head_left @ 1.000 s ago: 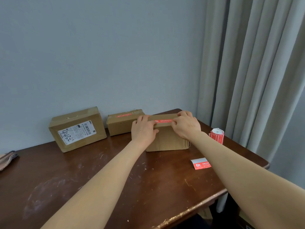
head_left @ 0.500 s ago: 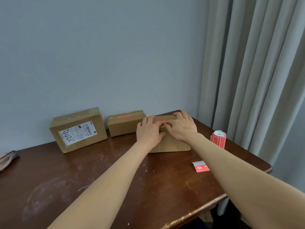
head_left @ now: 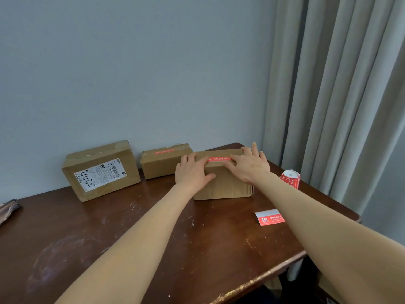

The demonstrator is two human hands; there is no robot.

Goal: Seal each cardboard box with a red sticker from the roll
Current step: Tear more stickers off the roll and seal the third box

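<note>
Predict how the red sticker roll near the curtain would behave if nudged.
The sticker roll stands on its flat end, so it would probably slide, not roll. Its hollow core suggests it is light. Tipped over, it might roll away.

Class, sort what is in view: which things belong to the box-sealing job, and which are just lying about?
Job: nearest box with red sticker on top; middle box, already stickered; labelled box; sticker roll; loose sticker.
Lying about: cloth at the left edge; curtain.
</note>
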